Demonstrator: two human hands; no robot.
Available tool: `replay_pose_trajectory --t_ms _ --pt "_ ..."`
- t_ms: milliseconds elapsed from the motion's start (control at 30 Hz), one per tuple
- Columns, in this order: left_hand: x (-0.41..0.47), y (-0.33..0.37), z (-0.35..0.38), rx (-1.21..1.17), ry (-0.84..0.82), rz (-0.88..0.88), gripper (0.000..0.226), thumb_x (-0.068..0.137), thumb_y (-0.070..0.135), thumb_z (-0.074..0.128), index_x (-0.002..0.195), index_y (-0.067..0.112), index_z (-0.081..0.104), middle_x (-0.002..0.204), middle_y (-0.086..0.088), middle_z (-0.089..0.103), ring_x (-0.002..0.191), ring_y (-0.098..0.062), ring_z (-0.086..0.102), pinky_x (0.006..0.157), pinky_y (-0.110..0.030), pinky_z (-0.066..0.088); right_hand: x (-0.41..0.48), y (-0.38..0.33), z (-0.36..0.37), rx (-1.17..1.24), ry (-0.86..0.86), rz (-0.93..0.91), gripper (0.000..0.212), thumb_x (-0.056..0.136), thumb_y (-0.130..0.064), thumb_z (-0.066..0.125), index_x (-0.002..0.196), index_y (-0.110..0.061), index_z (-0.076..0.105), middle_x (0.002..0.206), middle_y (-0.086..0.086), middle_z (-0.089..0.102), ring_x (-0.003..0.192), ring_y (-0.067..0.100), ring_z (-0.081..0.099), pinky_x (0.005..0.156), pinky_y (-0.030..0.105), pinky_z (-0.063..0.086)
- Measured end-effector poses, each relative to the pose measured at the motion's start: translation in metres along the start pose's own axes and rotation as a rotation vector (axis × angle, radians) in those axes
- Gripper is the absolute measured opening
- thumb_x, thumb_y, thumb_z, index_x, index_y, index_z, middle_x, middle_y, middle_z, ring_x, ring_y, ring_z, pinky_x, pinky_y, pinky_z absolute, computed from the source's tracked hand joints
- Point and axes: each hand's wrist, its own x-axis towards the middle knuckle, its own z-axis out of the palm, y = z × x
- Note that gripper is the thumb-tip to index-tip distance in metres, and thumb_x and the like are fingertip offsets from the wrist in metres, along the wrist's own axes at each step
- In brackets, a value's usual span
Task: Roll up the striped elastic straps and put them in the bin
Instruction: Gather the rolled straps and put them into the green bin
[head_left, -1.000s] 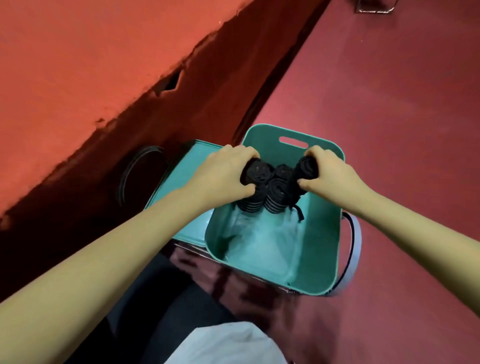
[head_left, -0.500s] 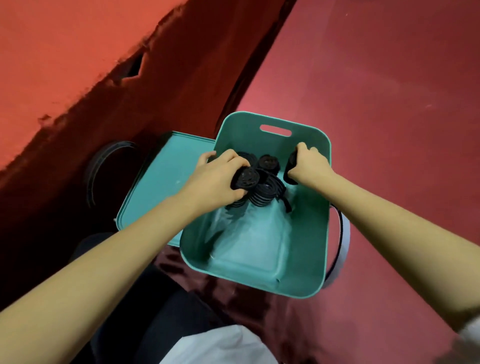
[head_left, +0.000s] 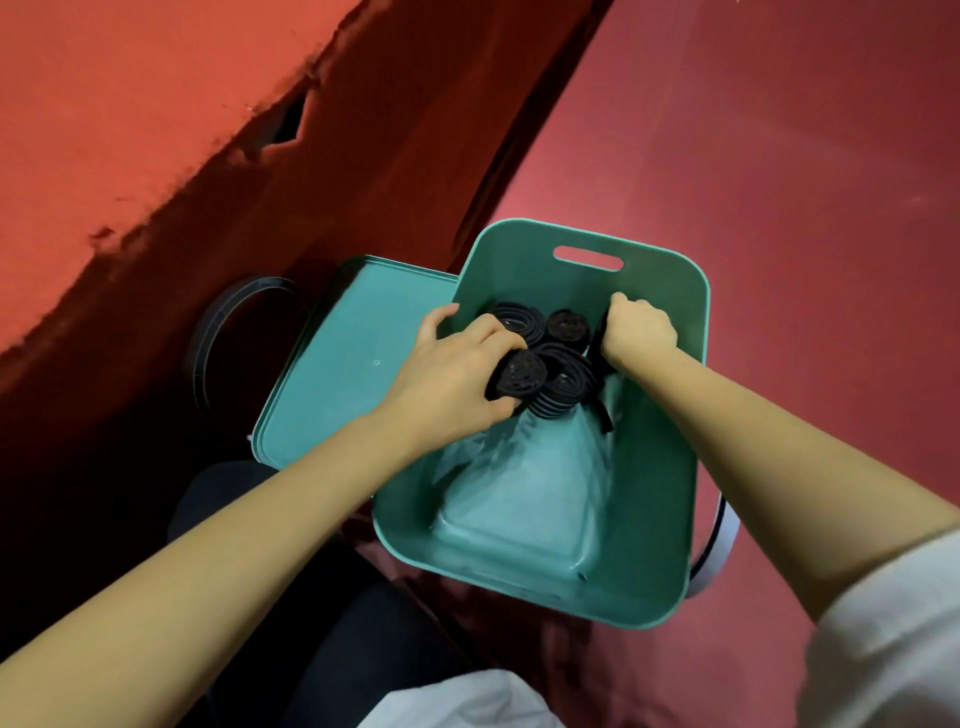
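Observation:
A teal plastic bin (head_left: 670, 467) stands on the red floor in front of me. Several rolled dark striped straps (head_left: 563, 382) lie packed at its far end. My left hand (head_left: 457, 374) reaches into the bin and grips one rolled strap (head_left: 522, 374) with curled fingers. My right hand (head_left: 641, 330) is deep at the far right of the bin, fingers curled round another roll (head_left: 597, 338) that it mostly hides. One strap end (head_left: 602, 418) trails loose on the bin's bottom.
The bin's teal lid (head_left: 337, 374) lies flat to the left, against the bin. A loose striped strap loop (head_left: 719, 540) lies outside the bin's right wall. A dark ring (head_left: 208, 338) sits in shadow by the red wall. My dark-trousered knees are below.
Both hands have gone down from above the rim into the bin's far end with their rolls. The view has tilted more over the bin.

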Motion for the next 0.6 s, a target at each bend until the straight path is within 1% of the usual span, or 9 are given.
replay_pose_trajectory --t_ms 100,233,300,400,500,600 --pt "0.000 -0.003 -0.002 0.013 -0.001 0.004 0.047 0.079 0.035 0.067 0.123 0.021 0.056 0.117 0.003 0.055 0.102 -0.021 0.062 0.113 -0.034 0.000 0.004 -0.003 0.003 0.030 -0.049 -0.016 0.037 0.090 -0.002 0.052 0.125 0.004 0.041 0.127 0.027 0.049 0.117 0.044 0.050 0.083 0.042 0.042" --pt "0.000 -0.003 0.000 0.010 0.017 0.009 0.045 0.078 0.036 0.068 0.120 0.021 0.058 0.113 0.003 0.056 0.098 -0.021 0.064 0.113 -0.033 -0.001 0.003 -0.002 0.009 0.071 -0.128 -0.056 0.040 0.087 -0.007 0.055 0.124 0.001 0.041 0.121 0.024 0.054 0.110 0.042 0.054 0.078 0.038 0.042" --pt "0.001 -0.001 0.000 0.011 0.018 0.007 0.045 0.078 0.037 0.067 0.120 0.021 0.058 0.114 0.004 0.056 0.098 -0.020 0.064 0.112 -0.032 -0.002 0.004 0.002 0.008 0.139 -0.118 -0.063 0.035 0.085 -0.005 0.056 0.119 -0.002 0.046 0.114 0.022 0.059 0.105 0.039 0.057 0.074 0.035 0.041" --pt "0.001 -0.002 0.000 0.008 0.017 0.004 0.046 0.080 0.037 0.067 0.121 0.022 0.057 0.115 0.004 0.056 0.101 -0.019 0.063 0.113 -0.031 -0.004 0.006 0.009 0.007 0.242 -0.110 -0.038 0.036 0.082 -0.002 0.057 0.117 -0.006 0.051 0.112 0.020 0.062 0.103 0.036 0.059 0.074 0.033 0.043" --pt "0.001 -0.003 0.001 0.016 0.014 0.001 0.046 0.079 0.037 0.067 0.122 0.022 0.057 0.115 0.004 0.055 0.101 -0.019 0.063 0.113 -0.031 -0.003 0.004 0.010 0.010 0.198 -0.185 -0.073 0.032 0.083 -0.004 0.058 0.116 -0.002 0.057 0.114 0.020 0.063 0.106 0.037 0.058 0.076 0.033 0.044" --pt "0.000 -0.005 0.000 0.021 0.008 -0.003 0.047 0.080 0.038 0.067 0.122 0.022 0.057 0.116 0.005 0.055 0.100 -0.019 0.064 0.114 -0.031 -0.004 0.003 0.007 0.011 0.126 -0.184 -0.115 0.030 0.085 -0.007 0.055 0.114 -0.004 0.061 0.115 0.018 0.064 0.106 0.036 0.058 0.076 0.033 0.045"
